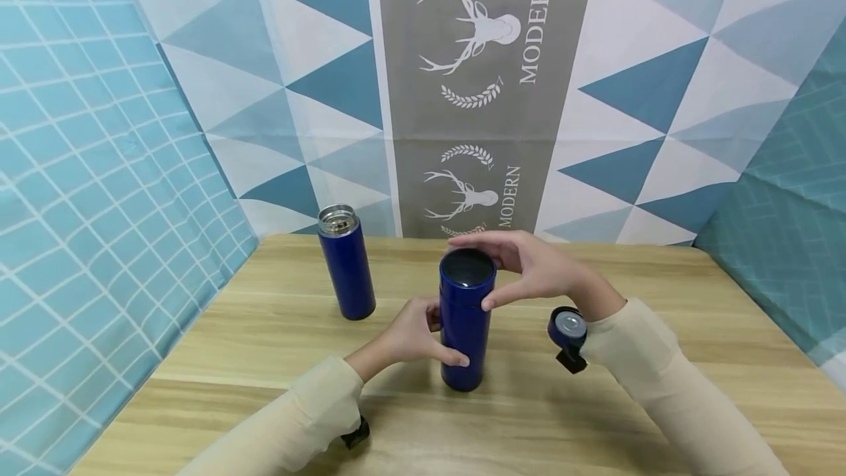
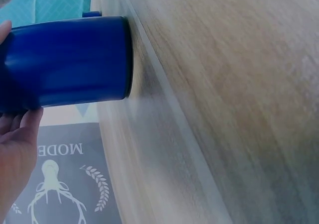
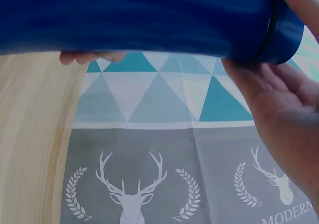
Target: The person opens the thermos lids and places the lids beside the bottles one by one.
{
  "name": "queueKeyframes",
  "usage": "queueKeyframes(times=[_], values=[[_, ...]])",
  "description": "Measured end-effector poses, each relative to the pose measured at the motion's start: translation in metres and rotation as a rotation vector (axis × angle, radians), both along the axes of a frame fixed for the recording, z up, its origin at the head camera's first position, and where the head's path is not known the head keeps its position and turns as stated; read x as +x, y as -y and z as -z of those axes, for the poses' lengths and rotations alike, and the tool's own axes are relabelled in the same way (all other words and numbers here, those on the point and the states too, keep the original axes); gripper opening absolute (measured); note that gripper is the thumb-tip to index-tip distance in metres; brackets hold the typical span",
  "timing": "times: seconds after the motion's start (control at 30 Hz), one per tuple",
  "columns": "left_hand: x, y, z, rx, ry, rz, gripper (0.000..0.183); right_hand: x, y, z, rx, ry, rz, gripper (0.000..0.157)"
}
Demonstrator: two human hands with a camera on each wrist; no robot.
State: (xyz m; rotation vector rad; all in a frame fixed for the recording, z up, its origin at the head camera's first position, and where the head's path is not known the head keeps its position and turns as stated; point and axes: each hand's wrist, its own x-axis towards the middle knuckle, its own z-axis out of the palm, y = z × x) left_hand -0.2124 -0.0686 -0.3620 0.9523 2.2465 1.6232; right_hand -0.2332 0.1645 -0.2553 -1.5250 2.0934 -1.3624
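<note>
A dark blue thermos bottle [image 1: 465,336] is upright in front of me, its base right at the wooden tabletop. My left hand [image 1: 414,333] grips its body from the left, thumb across the front and fingers round the back. From the right, my right hand [image 1: 529,270] holds the bottle's lid [image 1: 468,268], which has a glossy black top. The right thumb is at the lid's lower edge, with the other fingers behind it. In the right wrist view a seam separates the lid [image 3: 289,35] from the body [image 3: 124,20].
A second blue thermos bottle [image 1: 346,267] stands open at the back left, its steel mouth showing. A blue-rimmed lid [image 1: 568,324] lies upside down near my right sleeve. Patterned cloth [image 1: 476,131] hangs behind the table [image 1: 661,300], and blue checked cloth [image 1: 79,167] on the left.
</note>
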Motion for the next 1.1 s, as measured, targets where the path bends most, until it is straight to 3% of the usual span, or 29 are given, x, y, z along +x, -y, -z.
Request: queueKeyframes(times=[0.13,0.33,0.57,0.83,1.1], values=[[0.002,0.000,0.001,-0.002,-0.001,-0.010,0.057,0.014,0.001,0.004,-0.041,0.040,0.092,0.078],[0.004,0.001,0.003,-0.005,0.001,-0.017,0.058,0.039,0.009,0.005,-0.054,0.127,0.339,0.073],[0.003,0.001,0.002,-0.008,-0.010,-0.017,0.059,0.052,0.019,0.005,-0.040,0.095,0.496,0.072],[0.001,0.001,0.001,-0.015,-0.018,-0.015,0.059,0.054,0.024,0.009,-0.078,0.111,0.556,0.069],[0.001,0.002,0.002,-0.019,-0.023,-0.010,0.058,0.047,0.019,0.010,-0.085,0.088,0.436,0.064]])
